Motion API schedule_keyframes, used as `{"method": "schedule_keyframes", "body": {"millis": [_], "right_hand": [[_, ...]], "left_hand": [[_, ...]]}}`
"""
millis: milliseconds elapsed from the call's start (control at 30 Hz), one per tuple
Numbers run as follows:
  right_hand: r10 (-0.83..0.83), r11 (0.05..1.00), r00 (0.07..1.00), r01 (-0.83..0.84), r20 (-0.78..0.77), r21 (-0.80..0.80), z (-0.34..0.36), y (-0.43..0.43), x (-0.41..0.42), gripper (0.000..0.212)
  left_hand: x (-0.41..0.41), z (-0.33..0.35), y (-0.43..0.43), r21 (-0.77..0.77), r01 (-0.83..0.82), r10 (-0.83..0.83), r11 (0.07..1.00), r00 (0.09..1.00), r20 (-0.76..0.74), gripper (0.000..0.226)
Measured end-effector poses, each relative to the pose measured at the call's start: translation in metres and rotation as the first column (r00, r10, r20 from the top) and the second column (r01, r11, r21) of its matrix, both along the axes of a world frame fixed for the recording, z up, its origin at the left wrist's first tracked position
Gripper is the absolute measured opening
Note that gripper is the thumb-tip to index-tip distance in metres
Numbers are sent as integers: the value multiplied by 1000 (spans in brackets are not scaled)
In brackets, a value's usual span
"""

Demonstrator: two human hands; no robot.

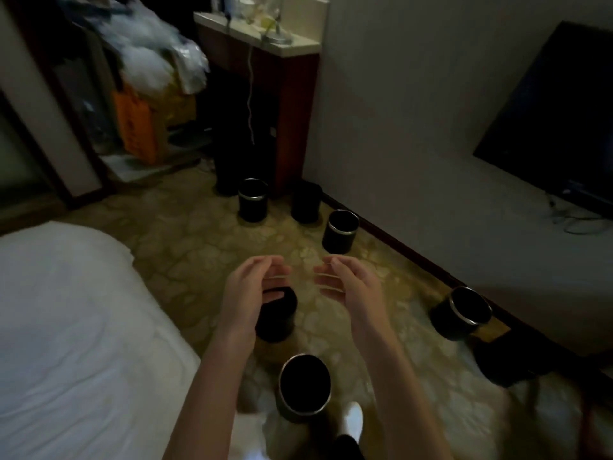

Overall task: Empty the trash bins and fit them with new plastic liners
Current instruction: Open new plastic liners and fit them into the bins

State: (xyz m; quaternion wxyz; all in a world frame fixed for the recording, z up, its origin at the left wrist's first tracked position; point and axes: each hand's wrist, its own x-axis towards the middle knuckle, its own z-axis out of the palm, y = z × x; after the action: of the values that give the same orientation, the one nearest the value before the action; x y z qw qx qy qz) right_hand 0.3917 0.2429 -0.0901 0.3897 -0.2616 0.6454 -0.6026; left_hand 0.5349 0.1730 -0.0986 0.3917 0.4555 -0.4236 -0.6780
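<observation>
Where the left hand hovers, 1 bin sits half hidden.

Empty hands above bins, carpet

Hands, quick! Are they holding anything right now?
Left hand: open, fingers relaxed, holding nothing.
Right hand: open, holding nothing too.

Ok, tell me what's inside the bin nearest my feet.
The nearest bin stands upright, silver-rimmed, mouth uncovered. Inside shows only black; nothing rises above the rim. Whether that dark is a liner, trash or bare wall cannot be told.
</observation>
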Motion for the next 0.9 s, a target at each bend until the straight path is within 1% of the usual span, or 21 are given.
{"method": "schedule_keyframes", "body": {"millis": [100, 167, 300, 433, 600, 700, 833, 900], "right_hand": [[93, 995, 995, -92, 25, -38, -8, -48, -33, 19], [158, 987, 987, -157, 42, -30, -14, -78, -62, 19], [266, 964, 960, -265, 85, -25, -14, -137, -125, 19], [309, 951, 940, -306, 145, -37, -9, -192, -177, 19], [427, 903, 876, -425, 224, -59, -13, -247, -198, 18], [445, 893, 856, -446, 262, -61, -15, -272, -202, 19], [487, 872, 840, -484, 240, -75, -10, -301, -210, 21], [483, 874, 843, -480, 236, -73, -7, -318, -214, 20]], "left_hand": [[-26, -6, -36, -4, -142, 142, 990, 990, -2, 25], [-55, -10, -56, 30, -210, 210, 977, 978, -3, 25], [-120, -8, -97, 109, -276, 282, 955, 958, -52, 26], [-170, -2, -132, 153, -359, 371, 921, 927, -56, 25], [-193, 5, -170, 171, -467, 481, 867, 875, -52, 24], [-196, 7, -189, 182, -508, 525, 842, 849, -57, 24], [-202, 9, -218, 212, -532, 559, 820, 824, -93, 24], [-204, 9, -236, 216, -530, 560, 820, 822, -109, 24]]}}
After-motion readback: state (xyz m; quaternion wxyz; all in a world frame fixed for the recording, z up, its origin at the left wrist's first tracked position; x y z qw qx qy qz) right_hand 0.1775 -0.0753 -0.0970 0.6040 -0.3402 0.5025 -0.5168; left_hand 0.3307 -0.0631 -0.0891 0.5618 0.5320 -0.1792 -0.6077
